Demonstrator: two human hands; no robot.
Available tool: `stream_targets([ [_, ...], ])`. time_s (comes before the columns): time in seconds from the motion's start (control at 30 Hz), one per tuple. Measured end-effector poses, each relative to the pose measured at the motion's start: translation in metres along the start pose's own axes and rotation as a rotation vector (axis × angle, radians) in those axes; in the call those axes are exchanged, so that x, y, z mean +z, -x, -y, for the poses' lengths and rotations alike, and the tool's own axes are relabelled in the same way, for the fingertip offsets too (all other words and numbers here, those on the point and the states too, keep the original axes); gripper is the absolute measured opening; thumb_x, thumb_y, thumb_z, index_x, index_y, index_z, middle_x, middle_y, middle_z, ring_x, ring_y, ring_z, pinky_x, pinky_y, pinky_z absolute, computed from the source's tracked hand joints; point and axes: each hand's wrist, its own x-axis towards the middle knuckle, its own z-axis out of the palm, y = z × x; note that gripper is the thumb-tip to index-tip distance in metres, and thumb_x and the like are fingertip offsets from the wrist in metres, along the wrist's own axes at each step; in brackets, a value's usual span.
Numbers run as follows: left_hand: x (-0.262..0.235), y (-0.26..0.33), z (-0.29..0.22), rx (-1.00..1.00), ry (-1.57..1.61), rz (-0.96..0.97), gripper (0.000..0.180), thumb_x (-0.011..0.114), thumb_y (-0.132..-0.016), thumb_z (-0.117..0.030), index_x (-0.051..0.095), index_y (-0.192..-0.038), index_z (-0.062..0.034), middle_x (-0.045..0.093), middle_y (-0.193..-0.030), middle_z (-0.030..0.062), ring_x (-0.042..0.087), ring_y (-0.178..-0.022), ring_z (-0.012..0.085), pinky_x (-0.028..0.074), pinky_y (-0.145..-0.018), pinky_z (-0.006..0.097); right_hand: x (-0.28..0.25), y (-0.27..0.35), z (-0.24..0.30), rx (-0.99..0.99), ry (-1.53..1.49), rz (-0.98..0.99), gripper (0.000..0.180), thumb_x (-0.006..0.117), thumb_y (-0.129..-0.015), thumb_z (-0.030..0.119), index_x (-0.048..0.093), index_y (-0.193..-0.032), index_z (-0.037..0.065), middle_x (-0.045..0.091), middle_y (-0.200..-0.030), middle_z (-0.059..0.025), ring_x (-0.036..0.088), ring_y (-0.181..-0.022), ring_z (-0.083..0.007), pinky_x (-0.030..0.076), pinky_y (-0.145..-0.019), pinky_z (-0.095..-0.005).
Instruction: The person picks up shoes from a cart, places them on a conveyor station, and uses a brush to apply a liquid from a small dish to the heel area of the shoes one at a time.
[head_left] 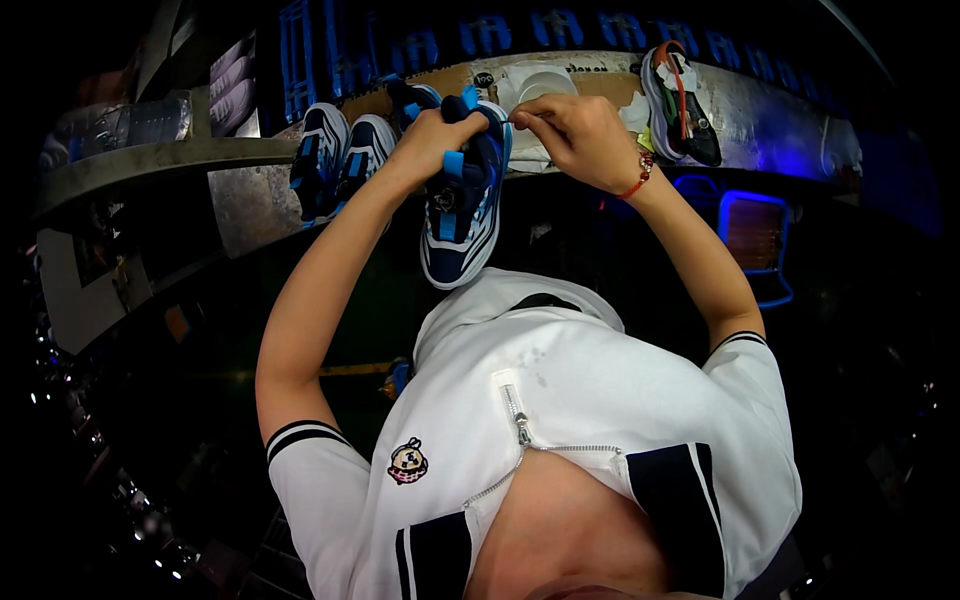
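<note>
Head view: the left hand is closed around the upper part of a navy shoe with blue and white stripes, held over the bench edge at about 12 o'clock in the picture, its long axis running toward 6 o'clock. The fingers wrap the shoe near its top, where light-blue straps stick out.

The right hand sits at 1 o'clock of the shoe, just beside its top. Its thumb and forefinger are pressed together as if on something thin at the shoe's edge (too small to tell what). A red bracelet circles that wrist.

At 10 o'clock from the held shoe, a pair of like shoes lies on the bench, touching each other. At 2 o'clock, well apart, a grey shoe with a red strap rests on the bench. Between the hands and the far wall sits a white round thing, partly hidden by the right hand.

The person's white jacket with dark trim fills the lower half.
</note>
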Motion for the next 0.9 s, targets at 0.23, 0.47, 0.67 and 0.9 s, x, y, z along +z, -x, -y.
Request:
stream_targets([
  [0.23,0.001,-0.005,0.003,-0.003,-0.054,-0.027,0.045,0.058,-0.078,-0.044,0.067,-0.08,-0.0006,0.061,-0.067,0.0097,0.06,-0.064,0.0196,0.044,-0.062,0.03,0.014,0.01,0.001,0.056,-0.095,-0.158,0.014,0.061,-0.085,0.013,0.07,-0.085,0.002,0.067,-0.071,-0.0124,0.064,-0.059,-0.0269,0.048,-0.052,-0.0326],
  [0.47,-0.004,-0.009,0.01,-0.084,0.0,-0.028,0.048,0.059,-0.076,-0.046,0.066,-0.08,0.0017,0.062,-0.069,0.0102,0.06,-0.066,0.021,0.045,-0.065,0.032,0.027,0.009,-0.077,0.459,-0.049,-0.131,0.023,0.056,-0.089,0.019,0.072,-0.086,0.003,0.07,-0.079,-0.0095,0.066,-0.063,-0.0235,0.049,-0.057,-0.0312],
  [0.67,-0.003,-0.008,0.017,-0.064,-0.015,-0.016,0.044,0.059,-0.077,-0.044,0.066,-0.082,-0.001,0.063,-0.072,0.0103,0.06,-0.069,0.0208,0.044,-0.068,0.032,0.065,0.01,-0.121,0.479,0.117,0.008,0.023,0.056,-0.087,0.021,0.072,-0.087,0.004,0.069,-0.077,-0.0103,0.066,-0.069,-0.0291,0.052,-0.067,-0.038],
  [0.9,-0.003,-0.009,0.014,-0.061,0.03,0.012,0.042,0.059,-0.077,-0.044,0.067,-0.082,-0.0031,0.063,-0.072,0.0107,0.06,-0.069,0.0203,0.044,-0.067,0.031,0.07,0.017,-0.136,0.51,0.128,0.042,0.024,0.057,-0.087,0.02,0.072,-0.087,0.003,0.071,-0.078,-0.0077,0.067,-0.073,-0.0252,0.052,-0.069,-0.0339],
])
